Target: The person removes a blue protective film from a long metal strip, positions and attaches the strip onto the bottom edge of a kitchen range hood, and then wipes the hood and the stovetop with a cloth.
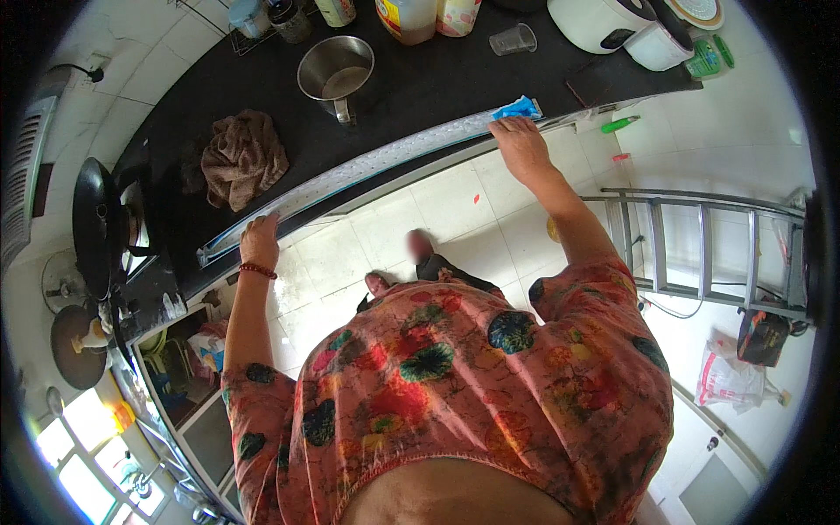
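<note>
A long, narrow strip of whitish patterned material (380, 158) with a blue edge lies along the front edge of the black countertop (420, 85). My left hand (260, 240) rests on its left part, fingers bent over it. Near the strip's other end, my right hand (518, 141) touches it beside a crumpled blue plastic piece (516, 108). Whether the fingers of either hand grip the strip or only press on it is unclear. Behind the strip lie a bunched brown cloth (243, 157) and a metal pot with a handle (336, 69).
Bottles (413, 20), a clear plastic cup (513, 41) and a white rice cooker (594, 23) stand or lie at the counter's back. A black wok (98, 226) is at the left. A metal ladder (705, 252) is at the right. Tiled floor (446, 197) shows below.
</note>
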A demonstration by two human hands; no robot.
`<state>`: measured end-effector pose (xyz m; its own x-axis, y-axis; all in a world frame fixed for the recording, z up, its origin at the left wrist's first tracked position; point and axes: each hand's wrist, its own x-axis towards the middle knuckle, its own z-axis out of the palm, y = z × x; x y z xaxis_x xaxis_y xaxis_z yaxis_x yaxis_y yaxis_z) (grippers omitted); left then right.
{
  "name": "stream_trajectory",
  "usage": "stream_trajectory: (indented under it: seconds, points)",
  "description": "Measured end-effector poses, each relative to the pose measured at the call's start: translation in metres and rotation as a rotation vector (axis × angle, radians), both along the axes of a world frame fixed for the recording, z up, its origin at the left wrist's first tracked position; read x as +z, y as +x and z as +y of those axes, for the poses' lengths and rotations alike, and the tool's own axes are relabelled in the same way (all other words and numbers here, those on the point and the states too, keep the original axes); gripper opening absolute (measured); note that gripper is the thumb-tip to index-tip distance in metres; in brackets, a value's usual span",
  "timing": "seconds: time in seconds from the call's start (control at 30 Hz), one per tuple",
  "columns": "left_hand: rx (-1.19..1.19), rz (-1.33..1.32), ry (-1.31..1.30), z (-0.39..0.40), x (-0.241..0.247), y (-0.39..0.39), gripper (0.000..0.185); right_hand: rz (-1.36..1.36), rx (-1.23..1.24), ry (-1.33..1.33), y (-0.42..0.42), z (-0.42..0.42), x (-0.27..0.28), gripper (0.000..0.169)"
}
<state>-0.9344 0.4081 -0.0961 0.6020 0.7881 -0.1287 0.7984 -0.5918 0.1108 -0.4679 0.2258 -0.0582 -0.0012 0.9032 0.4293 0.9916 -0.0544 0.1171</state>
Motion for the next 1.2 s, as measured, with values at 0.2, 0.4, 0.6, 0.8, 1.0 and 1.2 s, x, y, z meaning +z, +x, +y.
stream_trajectory:
  seconds: [0.2, 0.4, 0.6, 0.8, 1.0, 1.2]
  points:
    - [-0.086, -0.090, 0.035, -0.009, 0.019, 0.031, 0.028, -0.001, -0.147, -0.292, 0.000, 0.009, 0.012, 0.018]
    - [-0.118, -0.281, 0.018, -0.033, 0.039, 0.064, 0.022, 0.108, -0.016, -0.143, -0.012, 0.021, 0.044, 0.024]
    - [-0.109, -0.425, 0.124, -0.016, 0.046, 0.101, 0.017, 0.061, -0.048, -0.615, -0.008, 0.067, 0.055, 0.028]
    - [-0.040, 0.052, -0.115, 0.003, 0.042, 0.120, 0.024, 0.000, 0.131, -0.635, -0.003, 0.080, 0.039, 0.018]
    - [-0.058, 0.039, -0.058, 0.011, 0.022, 0.124, 0.010, -0.034, 0.194, -0.583, 0.002, 0.080, 0.026, 0.004]
    - [-0.084, 0.065, -0.109, 0.010, 0.030, 0.123, 0.012, -0.030, 0.262, -0.553, 0.010, 0.079, 0.017, 0.007]
